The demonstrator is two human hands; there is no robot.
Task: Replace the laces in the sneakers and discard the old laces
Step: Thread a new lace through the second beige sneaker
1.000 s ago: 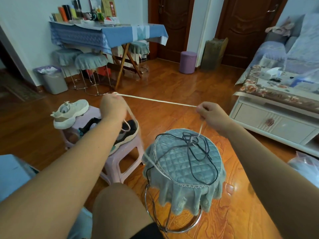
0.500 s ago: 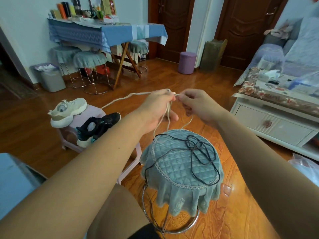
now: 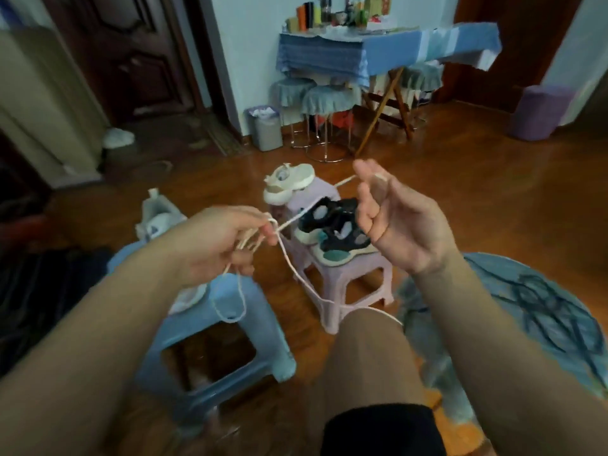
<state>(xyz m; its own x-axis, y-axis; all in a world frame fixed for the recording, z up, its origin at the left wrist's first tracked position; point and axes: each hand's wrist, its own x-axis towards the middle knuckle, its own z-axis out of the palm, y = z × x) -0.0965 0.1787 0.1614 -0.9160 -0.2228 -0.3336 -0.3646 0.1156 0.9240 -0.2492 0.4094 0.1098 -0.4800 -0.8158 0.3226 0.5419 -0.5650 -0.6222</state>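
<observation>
Left hand (image 3: pixel 214 245) pinches the gathered cream lace (image 3: pixel 289 261); right hand (image 3: pixel 398 225), open, hooks it. Bundling; next, probably binning it.

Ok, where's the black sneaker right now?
In the head view the black sneaker lies on the pink plastic stool at mid-frame, just in front of the cream sneaker and partly hidden behind the right hand.
</observation>
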